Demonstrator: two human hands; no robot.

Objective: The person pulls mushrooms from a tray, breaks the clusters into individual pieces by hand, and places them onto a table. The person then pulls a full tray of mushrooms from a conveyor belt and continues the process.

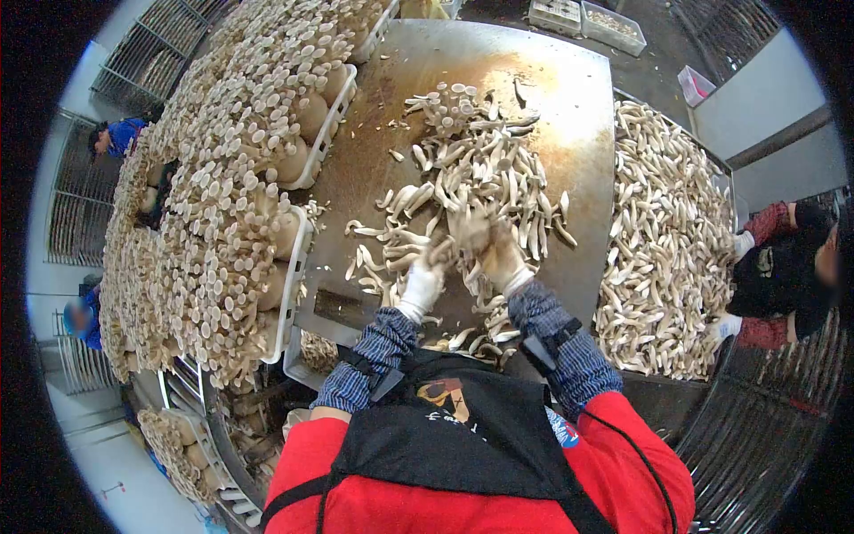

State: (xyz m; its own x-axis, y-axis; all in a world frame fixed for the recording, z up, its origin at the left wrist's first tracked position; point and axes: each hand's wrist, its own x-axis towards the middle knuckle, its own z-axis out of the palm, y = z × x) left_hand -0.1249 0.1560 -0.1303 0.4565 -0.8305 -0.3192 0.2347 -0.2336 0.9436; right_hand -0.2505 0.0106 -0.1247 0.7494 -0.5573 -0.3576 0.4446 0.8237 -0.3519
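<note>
My left hand (424, 278), in a white glove, is low over the pile of loose mushrooms (498, 169) on the metal table (569, 107). Its fingers are bent and smeared by motion, so their grip is unclear. My right hand (504, 260), also gloved, is closed around a blurred clump of mushrooms (471, 230) between the two hands. Long pale stems with brownish caps lie all around both hands. At the far side of the pile sits a mushroom cluster (451, 109) with its caps still joined together.
Stacked mushroom clusters (222, 205) in white crates (298, 258) line the left side. A wide bin of loose mushrooms (663, 240) adjoins the table on the right, with a co-worker's gloved hand (725, 327) at its edge. Plastic tubs (614, 27) stand on the floor beyond.
</note>
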